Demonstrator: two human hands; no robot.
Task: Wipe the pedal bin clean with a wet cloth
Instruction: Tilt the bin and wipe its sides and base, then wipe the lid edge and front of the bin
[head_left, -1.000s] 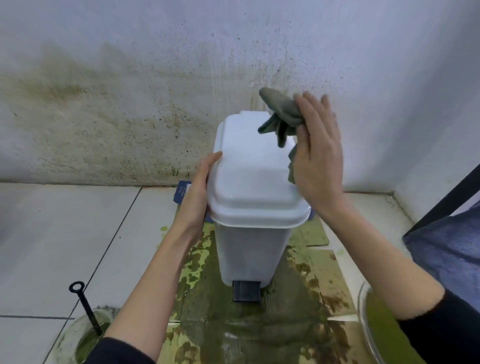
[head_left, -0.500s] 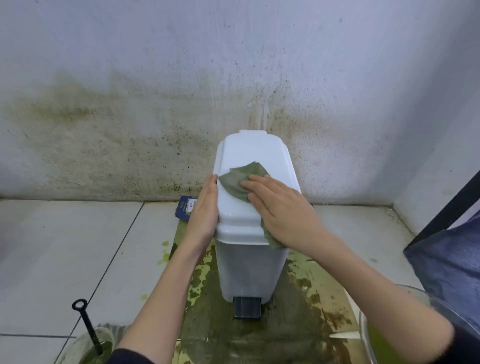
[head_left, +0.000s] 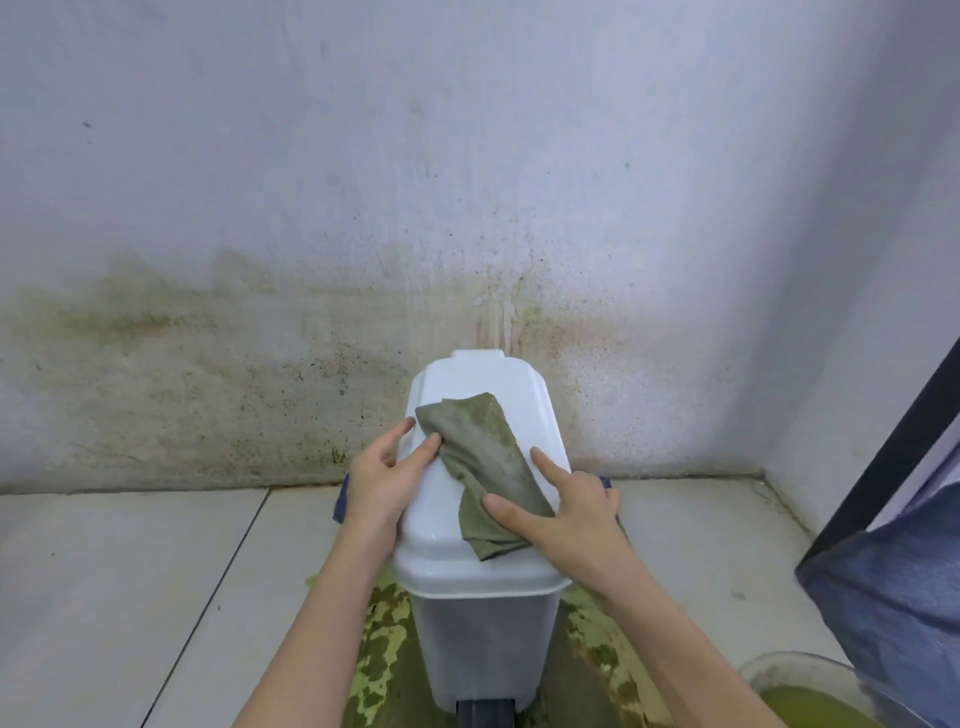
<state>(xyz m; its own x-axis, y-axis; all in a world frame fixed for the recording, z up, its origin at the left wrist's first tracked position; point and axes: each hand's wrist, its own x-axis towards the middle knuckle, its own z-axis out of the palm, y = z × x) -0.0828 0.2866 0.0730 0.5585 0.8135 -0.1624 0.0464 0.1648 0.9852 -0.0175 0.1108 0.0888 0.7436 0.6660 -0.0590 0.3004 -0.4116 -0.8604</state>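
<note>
- Left hand (head_left: 382, 486): fingers (head_left: 426, 448) fairly straight and a little spread, tips laid on the near-left corner of the cloth, palm against the left edge of the bin lid.
- Right hand (head_left: 569, 512): thumb and forefinger spread wide; thumb presses the cloth's near end onto the lid, forefinger lies straight just beside the cloth's right edge. The other fingers are hidden, so whether they curl cannot be told.
- Cloth (head_left: 485, 457): grey-green, damp-looking, lying slantwise across the middle of the lid, its near end bunched under the right thumb.
- Pedal bin (head_left: 483, 639): white, lid (head_left: 514, 395) shut, standing against the stained wall (head_left: 260, 395); dark pedal (head_left: 485, 714) at its foot.
- Progress, as judged: cloth placed on the lid and being spread; lid top looks largely white already. Front, side walls and pedal appear untouched, so most wiping remains.
- Around the bin: green-smeared sheet (head_left: 384, 670) beneath it, bowl of green liquid (head_left: 795, 699) to its near right, blue card (head_left: 340, 501) behind its left side.
- Writing: none legible; the card's print is too small to read, and no brand shows on the bin.
</note>
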